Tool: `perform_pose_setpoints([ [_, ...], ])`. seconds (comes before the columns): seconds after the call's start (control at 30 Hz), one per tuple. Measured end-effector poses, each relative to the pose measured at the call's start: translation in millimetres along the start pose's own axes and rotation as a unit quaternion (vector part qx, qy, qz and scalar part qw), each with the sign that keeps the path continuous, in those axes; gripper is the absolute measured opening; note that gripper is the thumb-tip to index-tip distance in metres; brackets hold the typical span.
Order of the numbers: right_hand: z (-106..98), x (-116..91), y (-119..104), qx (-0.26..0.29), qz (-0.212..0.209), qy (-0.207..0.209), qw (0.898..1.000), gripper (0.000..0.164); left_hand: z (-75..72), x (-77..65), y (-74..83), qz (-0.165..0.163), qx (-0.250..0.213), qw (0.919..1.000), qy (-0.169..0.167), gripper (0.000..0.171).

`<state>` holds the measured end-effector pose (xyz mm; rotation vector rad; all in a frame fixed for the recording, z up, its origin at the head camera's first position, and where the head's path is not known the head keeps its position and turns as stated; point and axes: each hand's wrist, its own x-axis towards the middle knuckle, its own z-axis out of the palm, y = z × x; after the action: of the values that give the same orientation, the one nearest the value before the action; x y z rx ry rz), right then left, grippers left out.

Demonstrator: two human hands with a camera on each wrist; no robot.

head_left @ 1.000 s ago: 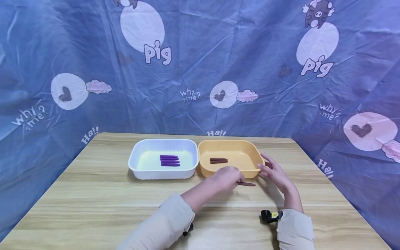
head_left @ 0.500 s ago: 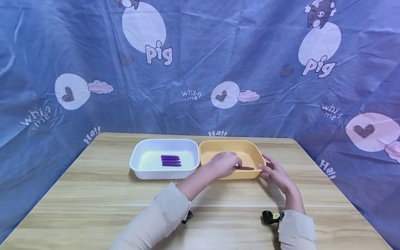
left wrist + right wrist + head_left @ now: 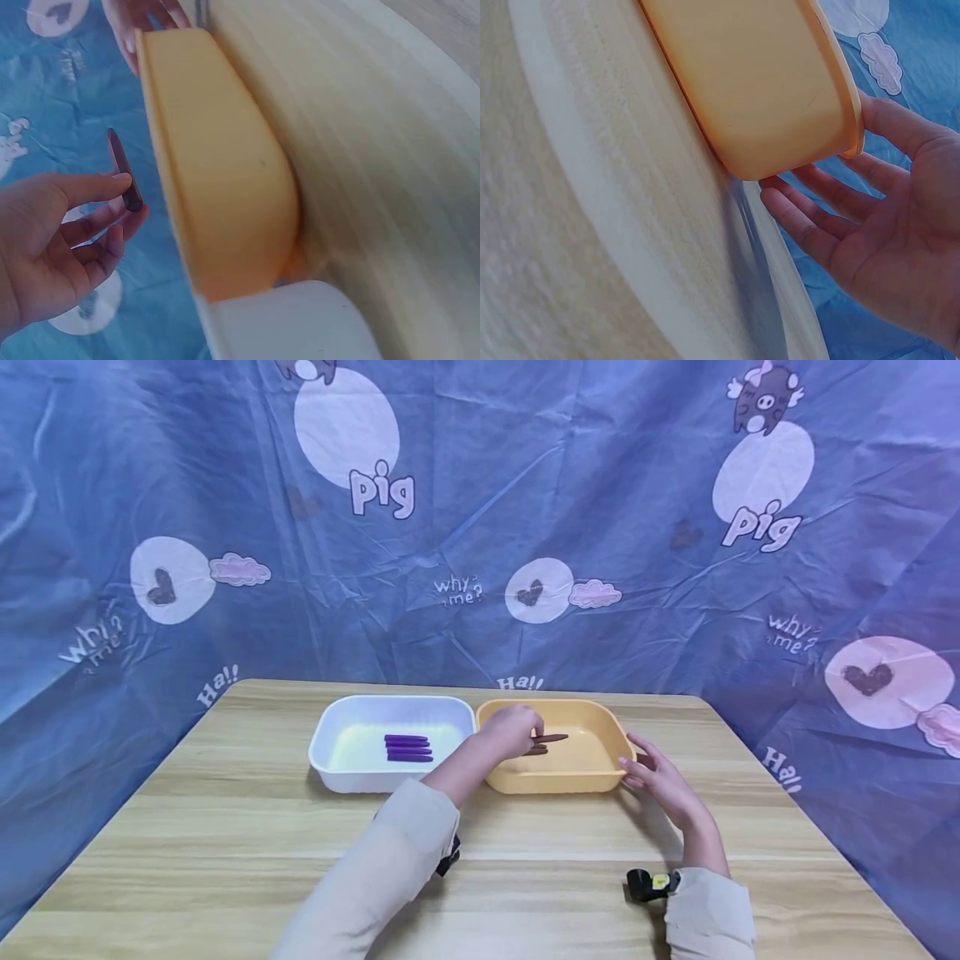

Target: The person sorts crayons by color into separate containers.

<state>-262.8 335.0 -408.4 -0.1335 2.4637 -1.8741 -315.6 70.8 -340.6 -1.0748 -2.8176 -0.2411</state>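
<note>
A slim brown crayon (image 3: pixel 553 738) with a tapered tip is pinched between the thumb and fingers of my left hand (image 3: pixel 512 732), over the inside of the yellow-orange plastic bin (image 3: pixel 558 783). The left wrist view shows that crayon (image 3: pixel 120 159) above the rim. Brown crayons (image 3: pixel 536 751) lie on the bin's floor below, partly hidden by the hand. My right hand (image 3: pixel 663 783) holds the bin's right end. In the right wrist view its thumb is at the rim and its other fingers (image 3: pixel 806 225) lie along the outer wall.
A white bin (image 3: pixel 390 782) touches the left side of the yellow-orange one and contains several purple crayons (image 3: pixel 409 758) in a row. Both stand on a wooden table (image 3: pixel 555 877). A blue printed cloth (image 3: pixel 480 510) hangs behind.
My left hand has carried the brown crayon from in front of the yellow-orange bin up over its front rim, then back and left above the other brown crayons. The right hand has stayed put.
</note>
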Motion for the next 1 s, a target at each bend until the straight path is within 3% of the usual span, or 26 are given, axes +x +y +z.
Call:
perform_pose_setpoints([
  [0.27,-1.1,1.6,2.6,0.003,-0.004,-0.001,1.0,0.068,21.6,9.2,-9.2,-0.043,0.003,0.9989,-0.017,0.023],
  [0.47,-1.5,3.0,4.9,0.006,-0.005,-0.001,1.0,0.069,34.1,14.1,-10.6,-0.07,0.001,0.9969,-0.036,0.016],
  [0.63,-1.8,2.9,6.6,0.008,-0.006,0.001,1.0,0.069,41.2,16.0,-10.5,-0.091,0.005,0.9943,-0.057,0.024],
  [1.0,-1.6,2.2,5.3,0.017,-0.002,0.004,1.0,0.069,51.7,18.1,-16.3,-0.101,0.016,0.9927,-0.064,0.022],
])
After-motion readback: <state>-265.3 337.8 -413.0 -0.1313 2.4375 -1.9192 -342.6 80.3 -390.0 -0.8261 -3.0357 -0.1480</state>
